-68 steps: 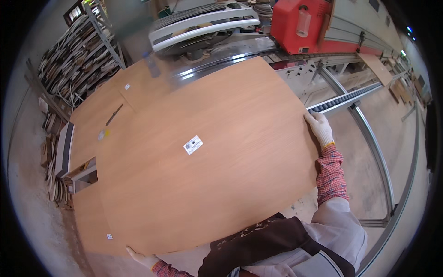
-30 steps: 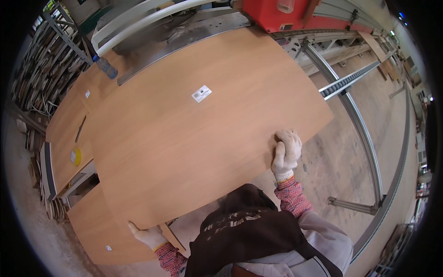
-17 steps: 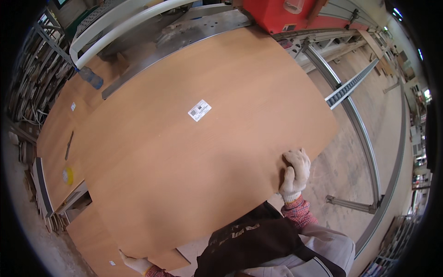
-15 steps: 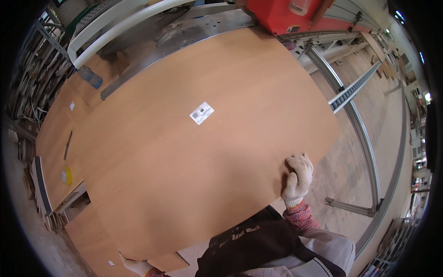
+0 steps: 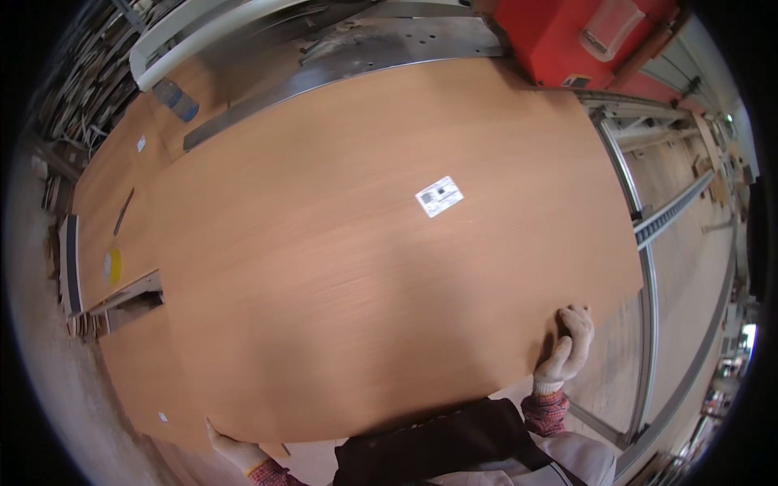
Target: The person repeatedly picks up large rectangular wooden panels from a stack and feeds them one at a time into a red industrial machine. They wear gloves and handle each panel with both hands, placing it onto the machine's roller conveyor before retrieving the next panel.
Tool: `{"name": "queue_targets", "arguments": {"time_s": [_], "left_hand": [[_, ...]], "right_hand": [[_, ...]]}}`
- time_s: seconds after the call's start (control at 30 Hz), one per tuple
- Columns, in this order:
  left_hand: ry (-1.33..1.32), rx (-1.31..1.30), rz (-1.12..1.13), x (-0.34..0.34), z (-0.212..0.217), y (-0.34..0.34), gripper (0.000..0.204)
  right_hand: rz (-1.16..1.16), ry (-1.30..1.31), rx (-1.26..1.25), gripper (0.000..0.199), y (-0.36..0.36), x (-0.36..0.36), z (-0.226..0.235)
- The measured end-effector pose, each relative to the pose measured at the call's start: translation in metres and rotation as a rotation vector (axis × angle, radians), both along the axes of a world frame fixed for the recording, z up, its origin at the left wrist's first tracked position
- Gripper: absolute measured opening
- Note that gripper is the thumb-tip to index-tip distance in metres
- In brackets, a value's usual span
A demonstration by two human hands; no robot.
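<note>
A large wood-grain panel lies flat in front of me, with a white label stuck on its face. My left hand, in a pale glove, grips the near edge at the lower left; its thumb is on top and the other fingers are hidden below. At the near right corner, my gloved right hand is closed on the panel's edge with bent fingers. The panel's far edge runs along a metal strip of the machine, and its far right corner reaches beside a red housing.
More wood-grain boards lie at the left, carrying a roll of yellow tape and a thin dark tool. A plastic bottle stands beyond. A white guard bar crosses the far left. Metal rails frame the right side.
The view has shifted, and the panel with both hands sits farther right in it. Against the red housing, the panel appears to have slid a little right. Both hands keep their grip.
</note>
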State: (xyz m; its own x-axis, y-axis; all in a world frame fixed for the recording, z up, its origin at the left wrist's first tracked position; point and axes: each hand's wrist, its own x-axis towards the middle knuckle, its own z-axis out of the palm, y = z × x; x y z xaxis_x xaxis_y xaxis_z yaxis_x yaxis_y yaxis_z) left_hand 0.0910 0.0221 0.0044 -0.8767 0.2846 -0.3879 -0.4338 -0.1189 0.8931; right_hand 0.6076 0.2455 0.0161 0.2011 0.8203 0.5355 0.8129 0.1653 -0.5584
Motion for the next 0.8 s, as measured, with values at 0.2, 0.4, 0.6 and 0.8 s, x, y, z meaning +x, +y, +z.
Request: {"name": "queue_targets", "arguments": {"time_s": [0.2, 0.4, 0.6, 0.8], "left_hand": [[-0.075, 0.116, 0.051, 0.006, 0.007, 0.028, 0.044], [-0.234, 0.224, 0.157, -0.013, -0.013, 0.022, 0.039], [-0.306, 0.332, 0.142, 0.009, -0.032, 0.044, 0.030], [-0.476, 0.383, 0.100, 0.031, -0.061, 0.069, 0.037]], "right_hand": [[0.003, 0.112, 0.076, 0.037, -0.005, -0.006, -0.014], [0.032, 0.239, 0.104, 0.040, -0.016, 0.003, -0.028], [0.001, 0.608, 0.054, 0.043, 0.003, 0.030, -0.071], [-0.025, 0.669, 0.045, 0.047, 0.034, 0.049, -0.106]]}}
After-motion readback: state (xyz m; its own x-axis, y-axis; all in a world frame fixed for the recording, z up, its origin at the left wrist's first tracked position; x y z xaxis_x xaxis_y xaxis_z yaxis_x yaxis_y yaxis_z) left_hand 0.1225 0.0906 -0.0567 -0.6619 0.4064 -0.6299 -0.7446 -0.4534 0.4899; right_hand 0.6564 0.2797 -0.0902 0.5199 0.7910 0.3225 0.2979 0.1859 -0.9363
